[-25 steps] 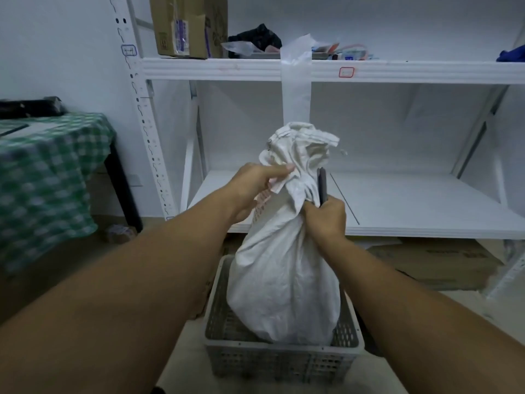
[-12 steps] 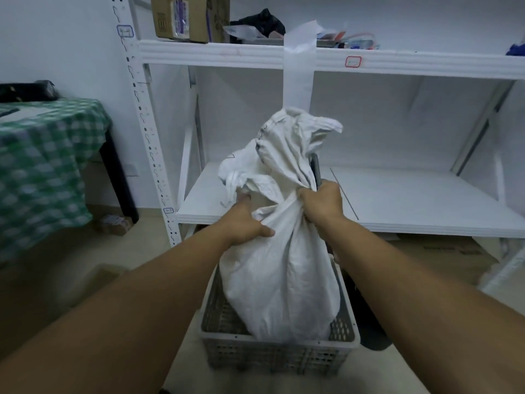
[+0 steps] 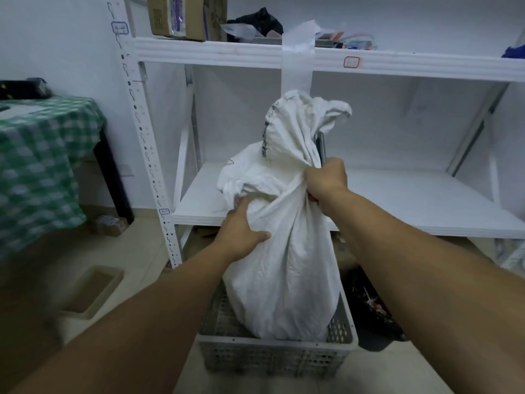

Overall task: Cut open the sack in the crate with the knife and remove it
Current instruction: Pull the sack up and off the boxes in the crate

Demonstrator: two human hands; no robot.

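A white woven sack (image 3: 284, 280) stands upright in a grey perforated plastic crate (image 3: 272, 358) on the floor, its loose top flopping above my hands. My left hand (image 3: 241, 228) grips the sack's left shoulder, thumb pressed into the cloth. My right hand (image 3: 326, 180) clutches the bunched neck of the sack together with the knife (image 3: 321, 146), whose dark blade points up behind the cloth. The knife's handle is hidden in my fist.
A white metal shelf rack (image 3: 397, 200) stands right behind the crate, with boxes and clutter on its upper shelf (image 3: 255, 52). A table with a green checked cloth (image 3: 42, 166) is at left. A cardboard tray (image 3: 91, 291) lies on the floor, dark items (image 3: 372, 305) right of the crate.
My left hand has let go of the sack's top and taken hold lower on its left side. The loose top has spread. My right hand keeps its hold on neck and knife.
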